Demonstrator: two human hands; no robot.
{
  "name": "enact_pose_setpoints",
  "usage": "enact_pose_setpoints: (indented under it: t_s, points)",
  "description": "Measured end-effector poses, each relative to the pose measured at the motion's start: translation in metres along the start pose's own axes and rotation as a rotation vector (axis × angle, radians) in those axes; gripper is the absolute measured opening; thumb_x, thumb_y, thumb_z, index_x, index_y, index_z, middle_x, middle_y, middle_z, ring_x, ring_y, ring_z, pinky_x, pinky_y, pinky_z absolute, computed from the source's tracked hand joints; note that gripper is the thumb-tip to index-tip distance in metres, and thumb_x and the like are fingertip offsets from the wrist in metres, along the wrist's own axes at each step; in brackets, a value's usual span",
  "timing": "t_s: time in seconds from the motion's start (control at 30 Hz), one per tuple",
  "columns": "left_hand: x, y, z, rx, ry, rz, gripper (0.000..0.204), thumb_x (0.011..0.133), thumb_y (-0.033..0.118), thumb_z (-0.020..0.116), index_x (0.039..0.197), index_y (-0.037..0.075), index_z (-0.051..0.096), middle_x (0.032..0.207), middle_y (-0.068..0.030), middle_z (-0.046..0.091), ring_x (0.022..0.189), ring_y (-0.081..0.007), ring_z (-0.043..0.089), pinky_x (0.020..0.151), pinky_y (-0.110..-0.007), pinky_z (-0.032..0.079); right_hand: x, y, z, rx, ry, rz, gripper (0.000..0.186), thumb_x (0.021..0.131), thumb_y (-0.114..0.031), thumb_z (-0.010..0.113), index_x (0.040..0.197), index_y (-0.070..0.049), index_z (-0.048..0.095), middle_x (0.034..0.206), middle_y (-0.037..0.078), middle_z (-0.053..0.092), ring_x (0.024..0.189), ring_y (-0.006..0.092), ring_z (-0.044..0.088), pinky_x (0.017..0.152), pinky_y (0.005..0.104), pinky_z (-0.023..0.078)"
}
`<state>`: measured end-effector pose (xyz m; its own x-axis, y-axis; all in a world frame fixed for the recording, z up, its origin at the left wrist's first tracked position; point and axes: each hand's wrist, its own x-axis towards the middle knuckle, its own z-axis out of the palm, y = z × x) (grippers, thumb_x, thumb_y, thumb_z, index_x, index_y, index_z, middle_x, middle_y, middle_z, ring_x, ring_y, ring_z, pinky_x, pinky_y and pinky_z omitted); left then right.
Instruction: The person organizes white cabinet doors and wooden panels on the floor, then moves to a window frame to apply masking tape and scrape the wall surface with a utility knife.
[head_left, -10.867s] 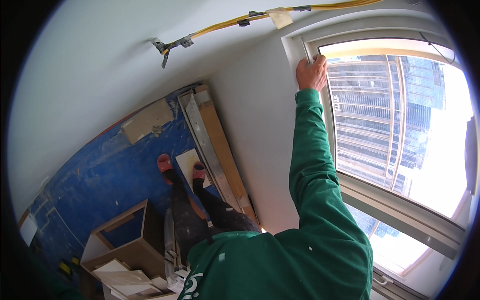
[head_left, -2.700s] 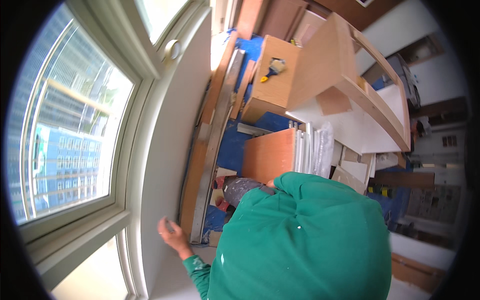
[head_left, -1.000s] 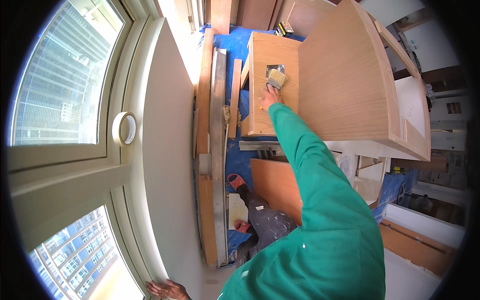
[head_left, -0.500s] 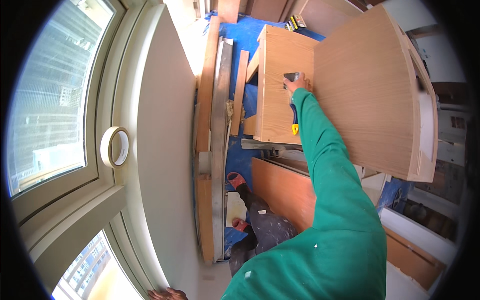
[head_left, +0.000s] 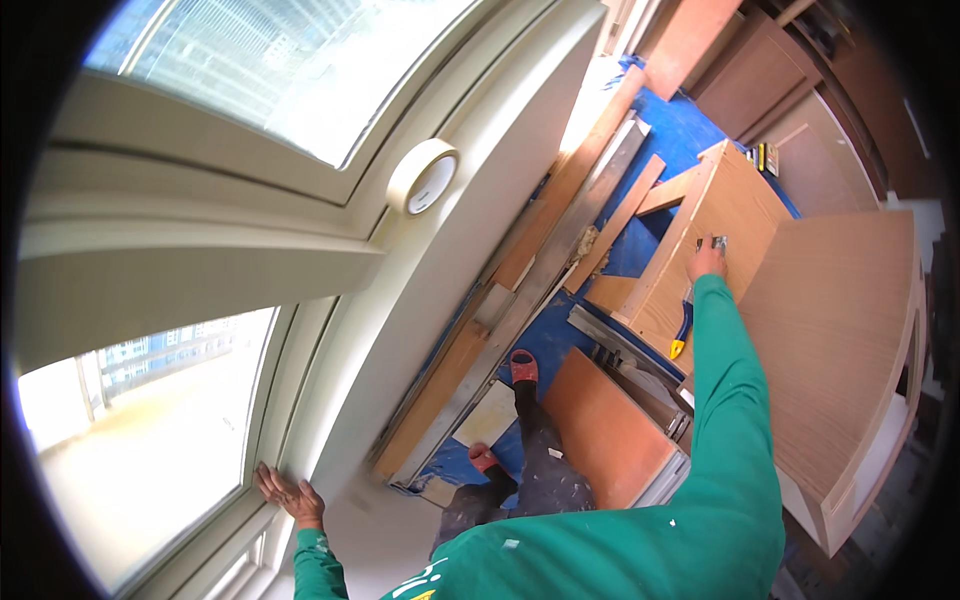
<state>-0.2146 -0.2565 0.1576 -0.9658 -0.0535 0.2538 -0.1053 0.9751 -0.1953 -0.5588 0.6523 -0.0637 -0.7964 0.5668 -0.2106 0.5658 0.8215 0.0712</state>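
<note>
My right hand (head_left: pixel 708 262) reaches far forward over the pale wooden cabinet box (head_left: pixel 740 205). Its fingers are closed round a small flat metal tool (head_left: pixel 716 243), like a scraper blade; most of it is hidden. Just nearer me on the same box lies a tool with a blue and yellow handle (head_left: pixel 682 332). At the lower left, my left hand (head_left: pixel 292 496) rests against the window frame (head_left: pixel 262 440) with its fingers spread, holding nothing. A roll of cream masking tape (head_left: pixel 422 177) sits on the white sill, beyond my left hand.
A large wood-grain panel box (head_left: pixel 840 330) stands right of my right arm. Long timber strips (head_left: pixel 545 230) lie along the wall below the sill. An orange-brown board (head_left: pixel 605 425) leans near my legs. Blue sheeting (head_left: pixel 690 120) covers the floor.
The view has swung, tilting the scene and bringing my left hand and forearm further in. My right hand stays over the cabinet box, with less of the metal tool showing.
</note>
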Motion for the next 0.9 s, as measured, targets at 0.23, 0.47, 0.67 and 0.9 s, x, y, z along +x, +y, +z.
enact_pose_setpoints:
  t_s: [0.23, 0.47, 0.67, 0.9]
  points:
    - [-0.005, 0.005, -0.005, -0.043, 0.001, -0.026, 0.066, 0.103, 0.044, 0.042, 0.156, 0.005, 0.03, 0.163, -0.0234, 0.033, 0.152, -0.0479, 0.024, 0.123, -0.06, 0.016, -0.063, -0.08, -0.01, -0.033, 0.157, -0.036, 0.076, 0.091, -0.052, 0.066, 0.151, -0.01, 0.044, 0.144, 0.021, 0.053, 0.134, 0.0415, 0.051, 0.11, 0.0551, 0.041]
    - [-0.002, 0.004, -0.009, -0.005, 0.02, -0.022, 0.065, 0.101, 0.042, 0.044, 0.153, 0.005, 0.034, 0.161, -0.0211, 0.035, 0.149, -0.0444, 0.029, 0.119, -0.059, 0.021, -0.048, -0.07, 0.001, -0.078, 0.229, -0.11, 0.046, 0.091, -0.036, 0.063, 0.131, -0.013, 0.061, 0.13, 0.014, 0.064, 0.124, 0.0351, 0.059, 0.101, 0.0533, 0.045]
    - [-0.001, 0.008, -0.014, -0.018, 0.022, -0.033, 0.067, 0.097, 0.042, 0.05, 0.152, 0.005, 0.037, 0.161, -0.0203, 0.036, 0.149, -0.0428, 0.029, 0.119, -0.058, 0.023, -0.027, -0.042, -0.042, 0.079, 0.441, -0.071, 0.031, 0.096, -0.035, 0.061, 0.118, -0.015, 0.071, 0.113, 0.014, 0.075, 0.105, 0.0354, 0.07, 0.092, 0.0533, 0.049]
    - [0.004, 0.01, -0.017, -0.102, 0.06, -0.044, 0.068, 0.095, 0.038, 0.058, 0.151, 0.006, 0.039, 0.161, -0.0177, 0.037, 0.151, -0.0395, 0.028, 0.121, -0.056, 0.018, -0.108, -0.034, -0.053, 1.057, 0.259, 0.123, 0.023, 0.097, -0.029, 0.071, 0.103, -0.007, 0.072, 0.085, 0.007, 0.074, 0.074, 0.0185, 0.067, 0.063, 0.034, 0.051]
